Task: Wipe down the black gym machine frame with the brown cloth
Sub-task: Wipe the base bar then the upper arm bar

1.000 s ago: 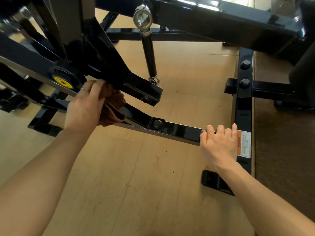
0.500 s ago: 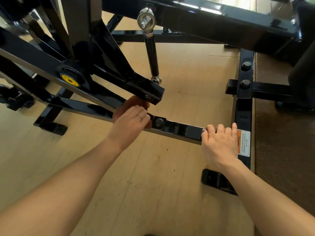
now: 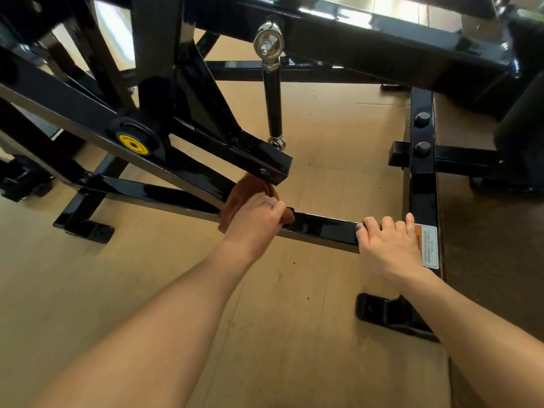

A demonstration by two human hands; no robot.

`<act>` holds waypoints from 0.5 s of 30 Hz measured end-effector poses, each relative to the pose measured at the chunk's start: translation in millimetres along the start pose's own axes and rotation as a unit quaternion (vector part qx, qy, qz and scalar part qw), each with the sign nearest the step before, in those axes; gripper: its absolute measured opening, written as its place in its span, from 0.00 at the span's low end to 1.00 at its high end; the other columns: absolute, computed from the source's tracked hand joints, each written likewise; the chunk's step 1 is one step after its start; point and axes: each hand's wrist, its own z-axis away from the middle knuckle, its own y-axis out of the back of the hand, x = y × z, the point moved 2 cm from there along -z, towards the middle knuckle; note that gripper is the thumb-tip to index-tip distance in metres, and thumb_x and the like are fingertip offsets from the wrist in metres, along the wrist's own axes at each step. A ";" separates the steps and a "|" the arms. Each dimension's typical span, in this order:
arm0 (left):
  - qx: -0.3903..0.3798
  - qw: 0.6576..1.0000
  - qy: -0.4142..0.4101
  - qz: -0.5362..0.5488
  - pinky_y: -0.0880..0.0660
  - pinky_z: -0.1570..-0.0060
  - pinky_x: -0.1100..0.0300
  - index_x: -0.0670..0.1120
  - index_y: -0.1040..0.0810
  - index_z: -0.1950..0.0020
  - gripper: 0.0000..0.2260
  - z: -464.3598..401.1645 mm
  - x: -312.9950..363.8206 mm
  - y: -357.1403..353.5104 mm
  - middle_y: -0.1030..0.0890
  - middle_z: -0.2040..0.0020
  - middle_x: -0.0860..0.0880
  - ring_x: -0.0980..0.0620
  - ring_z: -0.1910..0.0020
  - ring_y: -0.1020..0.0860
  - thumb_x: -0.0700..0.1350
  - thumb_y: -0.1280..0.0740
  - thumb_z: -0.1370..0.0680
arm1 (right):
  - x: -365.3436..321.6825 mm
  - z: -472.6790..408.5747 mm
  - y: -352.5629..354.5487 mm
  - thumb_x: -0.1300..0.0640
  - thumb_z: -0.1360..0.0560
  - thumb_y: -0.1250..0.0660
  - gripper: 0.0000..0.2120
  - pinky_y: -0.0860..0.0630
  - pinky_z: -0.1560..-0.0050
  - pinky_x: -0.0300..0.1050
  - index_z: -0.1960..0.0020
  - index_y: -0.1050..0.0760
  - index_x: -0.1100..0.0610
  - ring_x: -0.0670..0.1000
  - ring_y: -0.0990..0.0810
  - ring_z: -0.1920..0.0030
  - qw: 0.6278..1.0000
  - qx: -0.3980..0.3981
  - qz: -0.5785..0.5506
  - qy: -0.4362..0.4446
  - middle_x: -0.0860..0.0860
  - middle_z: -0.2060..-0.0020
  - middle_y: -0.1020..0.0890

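Hidden: I could not see most of the brown cloth (image 3: 245,192); my left hand (image 3: 256,219) covered it.
Left fingers: curled round the cloth, pressing it on the low bar of the black frame (image 3: 321,228).
Right hand (image 3: 388,248): fingers hooked over that bar beside the warning label (image 3: 428,245).
Change: I had slid the cloth rightward along the bar; the right hand stayed put.
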 end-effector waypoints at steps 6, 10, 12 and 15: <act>0.046 0.997 0.033 0.047 0.25 0.34 0.52 0.49 0.28 0.30 0.16 -3.4 -23.2 41.1 0.19 0.37 0.49 0.49 0.37 0.22 0.51 0.37 0.16 | 0.0 -6.1 4.9 0.46 0.18 0.41 0.19 0.51 0.21 0.69 0.30 0.34 0.48 0.60 0.27 0.32 0.997 -0.055 0.043 0.013 0.53 0.34 0.25; 0.129 0.962 0.157 0.182 0.19 0.48 0.55 0.50 0.31 0.31 0.16 -12.7 -19.5 73.3 0.20 0.44 0.51 0.51 0.51 0.17 0.54 0.37 0.16 | -3.8 -6.2 19.5 0.49 0.18 0.38 0.17 0.46 0.22 0.70 0.31 0.32 0.50 0.60 0.26 0.32 0.994 -0.092 0.042 0.031 0.52 0.36 0.24; 0.215 0.947 0.153 0.183 0.22 0.50 0.57 0.48 0.30 0.30 0.17 -20.1 -15.0 91.4 0.20 0.41 0.49 0.50 0.49 0.18 0.53 0.37 0.16 | -4.4 -6.1 28.4 0.52 0.18 0.37 0.16 0.45 0.23 0.69 0.31 0.31 0.52 0.59 0.25 0.32 0.992 -0.117 0.032 0.040 0.52 0.37 0.24; 0.386 0.909 0.100 0.123 0.20 0.44 0.48 0.44 0.30 0.32 0.16 -34.4 -17.6 116.1 0.21 0.40 0.42 0.44 0.44 0.19 0.50 0.38 0.17 | 1.4 -12.3 24.1 0.52 0.16 0.42 0.11 0.47 0.21 0.68 0.35 0.29 0.52 0.58 0.25 0.33 0.993 -0.118 -0.014 0.017 0.51 0.37 0.22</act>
